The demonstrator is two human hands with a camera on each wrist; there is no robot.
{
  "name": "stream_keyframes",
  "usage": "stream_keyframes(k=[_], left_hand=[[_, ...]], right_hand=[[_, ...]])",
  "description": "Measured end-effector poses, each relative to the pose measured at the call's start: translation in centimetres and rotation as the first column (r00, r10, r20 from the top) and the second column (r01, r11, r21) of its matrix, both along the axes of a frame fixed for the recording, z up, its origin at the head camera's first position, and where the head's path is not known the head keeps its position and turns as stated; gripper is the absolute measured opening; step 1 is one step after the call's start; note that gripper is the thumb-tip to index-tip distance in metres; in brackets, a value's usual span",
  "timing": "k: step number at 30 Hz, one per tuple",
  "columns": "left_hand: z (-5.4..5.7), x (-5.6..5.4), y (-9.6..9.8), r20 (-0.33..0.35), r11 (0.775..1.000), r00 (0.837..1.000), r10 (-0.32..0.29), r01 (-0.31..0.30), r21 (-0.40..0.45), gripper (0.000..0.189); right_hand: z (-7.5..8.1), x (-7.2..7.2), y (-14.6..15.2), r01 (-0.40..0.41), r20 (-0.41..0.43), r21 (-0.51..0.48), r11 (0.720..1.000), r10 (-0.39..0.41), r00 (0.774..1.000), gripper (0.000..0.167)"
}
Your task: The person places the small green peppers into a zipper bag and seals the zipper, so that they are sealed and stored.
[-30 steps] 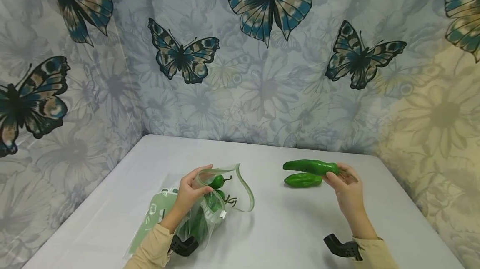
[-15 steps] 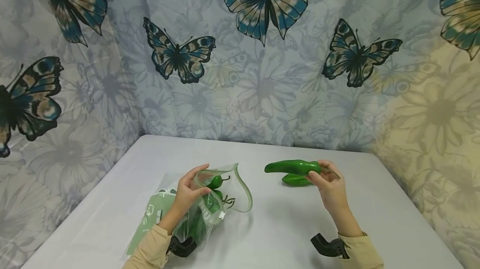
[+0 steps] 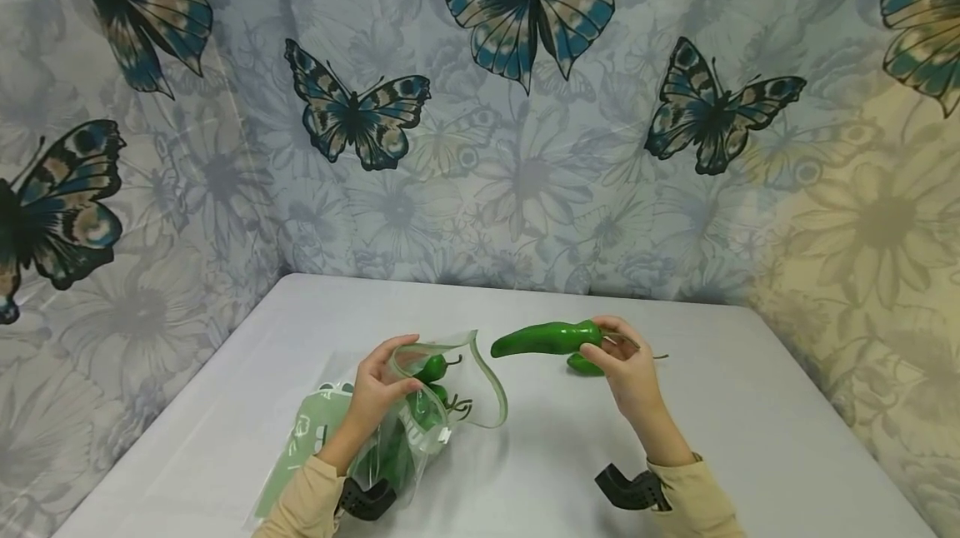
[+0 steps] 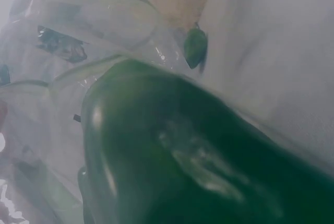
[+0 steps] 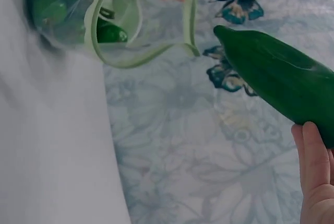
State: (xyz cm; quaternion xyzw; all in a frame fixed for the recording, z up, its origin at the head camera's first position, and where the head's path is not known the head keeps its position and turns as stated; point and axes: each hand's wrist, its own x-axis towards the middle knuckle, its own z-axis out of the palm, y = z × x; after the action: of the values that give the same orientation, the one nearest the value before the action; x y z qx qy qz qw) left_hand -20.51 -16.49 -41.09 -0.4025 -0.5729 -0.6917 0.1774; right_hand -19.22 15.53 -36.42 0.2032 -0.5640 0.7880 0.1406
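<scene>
My left hand [image 3: 377, 392] grips the upper rim of a clear zip bag [image 3: 497, 388] with a pale green edge, and the bag's mouth gapes toward the right. Several green peppers [image 3: 432, 369] lie inside, some with stems toward the opening. One of them [image 4: 156, 151] fills much of the left wrist view through the plastic. Between thumb and fingers, my right hand [image 3: 632, 376] pinches a long green pepper [image 3: 543, 339] by its stem end, above the table. Its tip points left, just short of the bag's mouth. In the right wrist view the pepper [image 5: 282, 75] and bag rim [image 5: 93, 33] are apart.
Another green pepper [image 3: 583, 366] lies on the white table [image 3: 525, 488] behind my right hand, partly hidden. A flat green printed part of packaging [image 3: 303, 430] lies left of the bag. A butterfly-patterned cloth [image 3: 525, 213] hangs behind the table.
My right hand has carried the long pepper leftward, from above the other pepper to near the bag's mouth. My left hand stays in place, holding the bag.
</scene>
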Motion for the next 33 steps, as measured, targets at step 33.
stream_keyframes(k=[33], left_hand=[[1.0, 0.5, 0.5, -0.021, 1.0, 1.0, 0.002, -0.003, -0.031, 0.049]], right_hand=[[-3.7, 0.0, -5.3, -0.148, 0.032, 0.251, 0.957, 0.144, 0.989, 0.034]])
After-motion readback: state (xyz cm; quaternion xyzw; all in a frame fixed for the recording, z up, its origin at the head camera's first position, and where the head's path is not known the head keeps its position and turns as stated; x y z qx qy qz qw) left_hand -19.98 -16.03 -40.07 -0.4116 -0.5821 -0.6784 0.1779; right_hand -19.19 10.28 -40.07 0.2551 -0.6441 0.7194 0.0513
